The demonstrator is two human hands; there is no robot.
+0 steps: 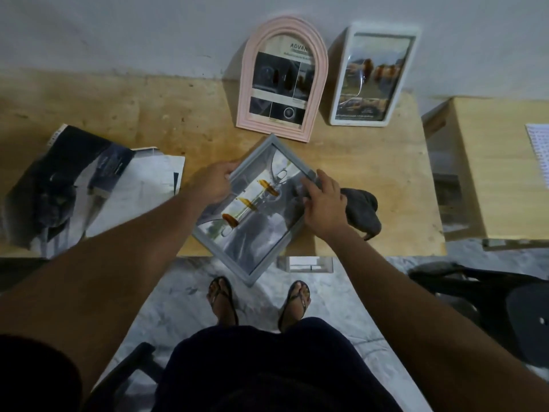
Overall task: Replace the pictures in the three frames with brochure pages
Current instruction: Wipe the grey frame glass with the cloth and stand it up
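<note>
Fingers of the left hand: curled round the upper-left edge of the grey frame. Right hand: fingers bent, gripping the frame's right edge. Grey frame: one, held askew over the near edge of the wooden table, with a glossy page behind its glass. Frames in all: three. Pink arched frame: one, leaning on the wall, page headed "ADVAN", the rest cut off. White frame: one, just beside it, caption too small to read. Brochure pages: loose heap at the table's left, number unclear. Dark object: one, just beside the right hand.
</note>
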